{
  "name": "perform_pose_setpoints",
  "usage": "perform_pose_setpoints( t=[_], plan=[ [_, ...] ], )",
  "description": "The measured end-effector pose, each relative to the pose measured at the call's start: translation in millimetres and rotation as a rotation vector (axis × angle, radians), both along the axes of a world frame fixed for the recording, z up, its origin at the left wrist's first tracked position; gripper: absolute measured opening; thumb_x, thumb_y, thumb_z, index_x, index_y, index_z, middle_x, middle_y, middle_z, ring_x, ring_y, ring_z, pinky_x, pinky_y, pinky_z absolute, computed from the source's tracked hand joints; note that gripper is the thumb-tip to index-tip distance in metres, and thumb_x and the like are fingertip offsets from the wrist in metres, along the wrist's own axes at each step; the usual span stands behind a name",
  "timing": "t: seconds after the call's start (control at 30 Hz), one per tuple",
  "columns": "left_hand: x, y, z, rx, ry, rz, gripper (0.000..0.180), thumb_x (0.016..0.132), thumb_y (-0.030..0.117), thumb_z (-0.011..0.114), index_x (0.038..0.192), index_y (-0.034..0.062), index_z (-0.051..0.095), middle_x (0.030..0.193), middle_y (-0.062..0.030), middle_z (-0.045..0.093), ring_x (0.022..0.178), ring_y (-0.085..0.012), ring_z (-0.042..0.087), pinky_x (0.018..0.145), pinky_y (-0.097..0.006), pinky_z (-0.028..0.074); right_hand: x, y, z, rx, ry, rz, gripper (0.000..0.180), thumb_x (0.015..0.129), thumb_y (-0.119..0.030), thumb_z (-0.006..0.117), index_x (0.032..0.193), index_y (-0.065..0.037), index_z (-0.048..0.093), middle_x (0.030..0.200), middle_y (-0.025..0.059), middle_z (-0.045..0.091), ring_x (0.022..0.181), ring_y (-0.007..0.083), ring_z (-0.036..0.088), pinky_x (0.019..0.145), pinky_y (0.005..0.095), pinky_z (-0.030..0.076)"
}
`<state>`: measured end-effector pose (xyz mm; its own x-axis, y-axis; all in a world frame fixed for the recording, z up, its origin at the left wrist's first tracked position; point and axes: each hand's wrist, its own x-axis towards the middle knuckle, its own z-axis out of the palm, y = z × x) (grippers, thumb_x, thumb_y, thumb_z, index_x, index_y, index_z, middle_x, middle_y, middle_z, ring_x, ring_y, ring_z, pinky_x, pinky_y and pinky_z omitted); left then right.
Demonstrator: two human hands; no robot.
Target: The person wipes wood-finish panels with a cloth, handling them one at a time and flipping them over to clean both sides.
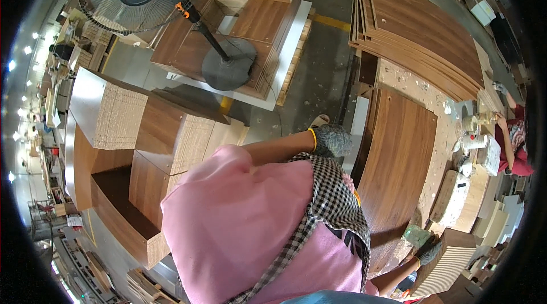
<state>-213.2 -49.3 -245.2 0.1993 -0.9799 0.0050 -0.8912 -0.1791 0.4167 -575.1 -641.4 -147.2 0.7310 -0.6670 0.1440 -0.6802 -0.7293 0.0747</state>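
The panel [396, 161] is lying flat on the table [424, 90], at its near edge, and is being shifted. The left hand [332, 140], gloved, is grasping its far-left corner; the right hand [428, 249] is gripping its near end. Next probably comes a lift, needing both grips firm.

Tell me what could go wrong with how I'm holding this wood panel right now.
The brown panel is held only at its ends, left hand and right hand; it might slip. Its near end could hit the pots on the workbench. The stacked panels beside it look crowding.
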Motion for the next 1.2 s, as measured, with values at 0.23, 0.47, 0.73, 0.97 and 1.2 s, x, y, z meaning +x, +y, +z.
perform_pose_setpoints(
  t=[0.23, 0.47, 0.73, 0.97, 1.2],
  plan=[
    [-6.7, 16.0, -7.2, 0.199, 0.037, 0.069, 0.019, 0.090, 0.018, 0.055, 0.093, 0.0038, 0.066, 0.098, -0.0111, 0.066, 0.099, -0.0282, 0.062, 0.084, -0.040, 0.053, -25.1, 87.7, 63.0, 0.283, -1.001, -0.545, 0.038, 0.101, -0.030, 0.057, 0.120, 0.001, 0.068, 0.116, 0.0135, 0.070, 0.105, 0.0240, 0.065, 0.095, 0.0344, 0.051],
    [-16.0, 11.6, 21.8, -0.179, -0.014, -0.093, 0.029, 0.089, 0.026, 0.055, 0.101, 0.0060, 0.071, 0.103, -0.0160, 0.068, 0.099, -0.0326, 0.065, 0.086, -0.045, 0.052, -67.3, 80.1, -10.2, 0.097, -0.707, -0.482, 0.038, 0.101, -0.030, 0.058, 0.120, 0.001, 0.068, 0.115, 0.0139, 0.070, 0.105, 0.0245, 0.065, 0.096, 0.0350, 0.050],
    [-19.2, 11.0, 75.3, -0.021, 0.384, -0.008, 0.028, 0.098, 0.025, 0.050, 0.108, 0.0032, 0.063, 0.110, -0.0166, 0.061, 0.106, -0.0319, 0.058, 0.095, -0.043, 0.046, -100.5, 64.7, -44.3, 0.027, -0.758, -0.519, 0.038, 0.100, -0.030, 0.060, 0.119, 0.002, 0.068, 0.115, 0.0144, 0.070, 0.105, 0.0252, 0.065, 0.097, 0.0356, 0.050],
    [73.3, 12.4, 170.7, -0.173, 0.565, 0.012, 0.028, 0.100, 0.006, 0.050, 0.124, 0.0035, 0.065, 0.124, -0.0132, 0.064, 0.116, -0.0270, 0.060, 0.104, -0.036, 0.047, -40.7, 51.5, -10.7, -0.134, -0.738, -0.577, 0.039, 0.095, -0.036, 0.066, 0.119, -0.005, 0.066, 0.111, 0.0159, 0.071, 0.099, 0.0306, 0.067, 0.087, 0.0391, 0.051],
    [278.5, -72.1, 253.8, -0.342, -0.083, -0.082, 0.029, 0.095, 0.007, 0.059, 0.123, 0.0089, 0.068, 0.132, -0.0104, 0.063, 0.122, -0.0302, 0.058, 0.107, -0.040, 0.045, 85.2, 69.8, 14.1, -0.109, -0.273, -0.307, 0.024, 0.091, -0.027, 0.066, 0.102, -0.006, 0.063, 0.094, 0.0209, 0.066, 0.091, 0.0418, 0.063, 0.079, 0.0482, 0.051]
  ],
)
